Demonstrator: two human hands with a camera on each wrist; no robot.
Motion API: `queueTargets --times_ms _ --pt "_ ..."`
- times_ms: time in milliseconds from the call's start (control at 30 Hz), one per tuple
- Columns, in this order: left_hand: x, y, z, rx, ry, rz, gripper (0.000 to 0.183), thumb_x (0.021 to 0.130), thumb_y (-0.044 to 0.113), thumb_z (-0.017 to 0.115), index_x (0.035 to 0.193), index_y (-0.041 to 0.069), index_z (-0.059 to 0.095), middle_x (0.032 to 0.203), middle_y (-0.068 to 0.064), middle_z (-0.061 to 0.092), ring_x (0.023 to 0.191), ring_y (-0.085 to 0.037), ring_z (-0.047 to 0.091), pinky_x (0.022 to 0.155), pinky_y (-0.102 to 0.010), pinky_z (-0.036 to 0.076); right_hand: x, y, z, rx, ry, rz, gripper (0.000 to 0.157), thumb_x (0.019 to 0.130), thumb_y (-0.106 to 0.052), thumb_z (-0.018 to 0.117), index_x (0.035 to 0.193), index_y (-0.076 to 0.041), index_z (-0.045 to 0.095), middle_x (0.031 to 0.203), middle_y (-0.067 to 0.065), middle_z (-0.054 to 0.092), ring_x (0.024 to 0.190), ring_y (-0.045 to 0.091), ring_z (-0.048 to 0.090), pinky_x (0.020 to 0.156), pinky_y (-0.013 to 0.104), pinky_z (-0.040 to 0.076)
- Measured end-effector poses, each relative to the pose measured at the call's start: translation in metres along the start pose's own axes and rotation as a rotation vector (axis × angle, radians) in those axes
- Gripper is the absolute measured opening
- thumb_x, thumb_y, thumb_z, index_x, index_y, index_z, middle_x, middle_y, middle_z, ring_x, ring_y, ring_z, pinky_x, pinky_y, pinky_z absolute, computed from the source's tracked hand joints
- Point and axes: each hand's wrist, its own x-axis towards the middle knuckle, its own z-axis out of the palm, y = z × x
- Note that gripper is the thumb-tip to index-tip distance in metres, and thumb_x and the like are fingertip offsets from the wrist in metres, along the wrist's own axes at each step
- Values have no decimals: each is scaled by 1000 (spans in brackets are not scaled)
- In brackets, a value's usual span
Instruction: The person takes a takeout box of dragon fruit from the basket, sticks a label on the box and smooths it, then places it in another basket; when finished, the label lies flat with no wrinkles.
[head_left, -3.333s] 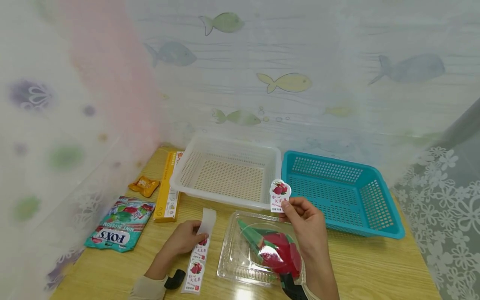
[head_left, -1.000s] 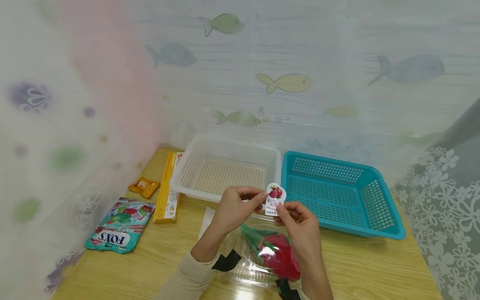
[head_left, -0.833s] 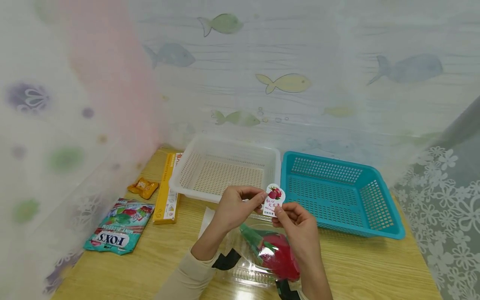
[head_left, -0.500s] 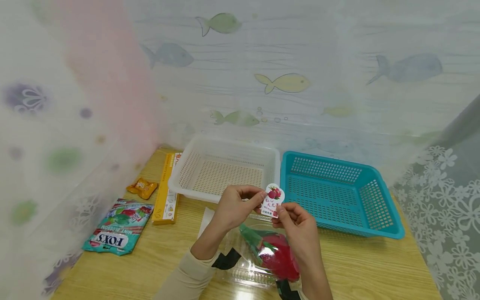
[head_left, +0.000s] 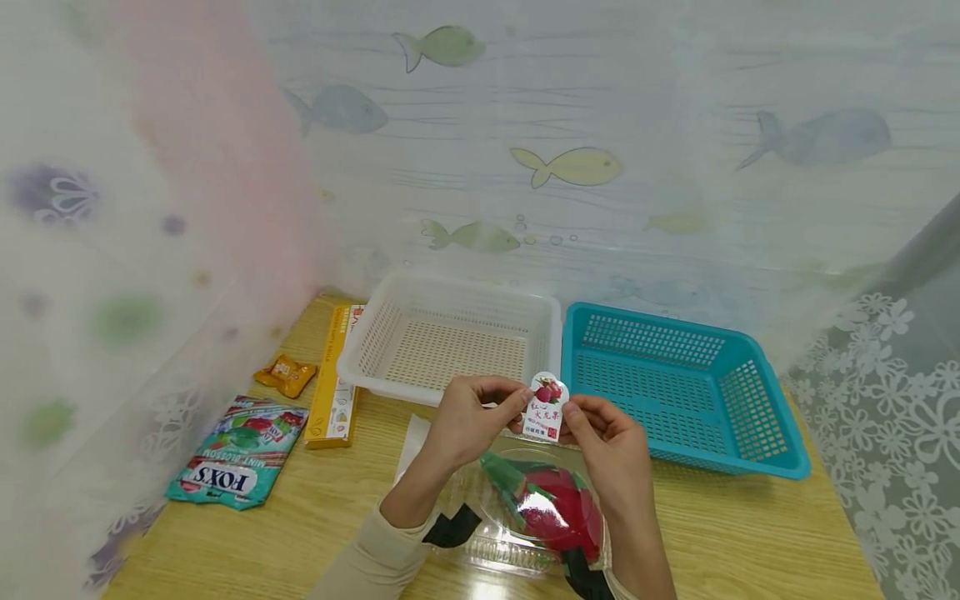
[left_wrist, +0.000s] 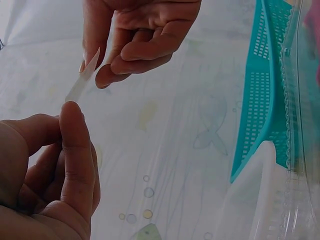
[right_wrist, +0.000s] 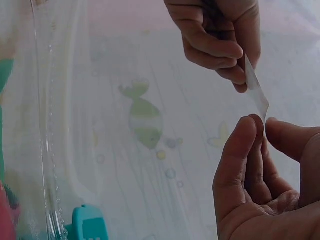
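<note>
A white label sticker (head_left: 545,408) with a dragon fruit picture and red lettering is held up above the table. My left hand (head_left: 471,421) pinches its left edge between thumb and fingers. The thumb and fingertips of my right hand (head_left: 618,442) are at its right edge, one on each side. Both wrist views show the sticker (left_wrist: 80,85) edge-on, slightly bent, stretched between the two hands. Below the hands, a clear plastic clamshell box (head_left: 491,554) lies on the table with a red dragon fruit (head_left: 551,504) with green tips inside. My right wrist covers its right side.
A white basket (head_left: 450,387) and a teal basket (head_left: 686,454) stand behind the hands. At left lie a yellow box (head_left: 330,408), an orange-wrapped snack (head_left: 287,375) and a green FOX'S bag (head_left: 240,450). A label strip (head_left: 413,442) is partly hidden by my left forearm.
My left hand has left the label strip on the table and taken the sticker's left edge. Within the last half second, my right fingers have shifted from its lower corner up its right edge.
</note>
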Motion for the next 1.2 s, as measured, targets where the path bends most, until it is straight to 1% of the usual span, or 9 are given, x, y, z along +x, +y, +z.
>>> queueTargets --times_ms 133,267,433,500,533,667,733,933,1200 --pt "-2 0 0 11 -5 10 17 97 24 72 101 9 80 74 -9 74 62 -12 68 59 -23 53 0 -1 1 -9 6 -10 20 98 -10 68 108 8 68 80 -8 73 74 10 70 72 25 61" --pt "-4 -1 -1 13 -5 7 18 97 24 72 101 9 80 79 -9 76 62 -14 70 60 -24 55 0 -1 1 -30 3 -20 20 98 -12 69 105 7 69 79 -7 72 74 11 69 70 25 60" --pt "-6 -3 0 17 -7 2 18 96 24 72 102 9 80 86 -10 77 63 -28 73 57 -22 52 0 0 1 -56 1 -11 21 98 -13 69 106 7 69 78 -8 72 73 10 69 70 24 60" --pt "-7 -3 0 20 -9 -1 18 96 23 72 102 8 80 85 -11 77 64 -30 73 57 -22 51 -1 1 1 -58 -4 -6 21 98 -12 69 106 7 69 78 -8 72 72 11 70 70 24 60" --pt "-7 -4 0 17 -11 -6 18 96 23 72 102 8 80 85 -12 77 63 -29 73 58 -22 52 -1 1 0 -61 -8 -2 21 98 -13 69 106 7 69 78 -8 72 72 11 70 71 25 60" --pt "-9 -5 0 18 -21 -29 18 97 24 72 101 8 80 80 -15 75 59 -14 69 58 -24 54 -3 3 -1 -79 -23 25 21 99 -14 69 107 6 69 79 -5 71 72 13 71 73 26 60" --pt "-10 -7 0 22 -27 -40 18 97 25 72 100 8 80 77 -13 74 58 -11 67 59 -26 55 -3 5 -1 -97 -32 36 22 99 -16 69 107 4 69 80 -5 71 72 13 70 73 25 60" --pt "-14 -15 0 40 -38 -69 20 97 27 72 99 9 80 71 -4 71 58 -11 67 61 -28 56 -6 9 -2 -119 -47 46 23 98 -18 71 107 3 70 80 -2 70 70 12 70 72 24 60" --pt "-18 -22 0 38 -51 -82 21 97 27 72 96 8 79 71 -6 71 57 -12 66 61 -26 55 -8 16 -3 -123 -72 49 21 98 -16 71 103 4 70 77 2 68 68 14 67 68 26 59"
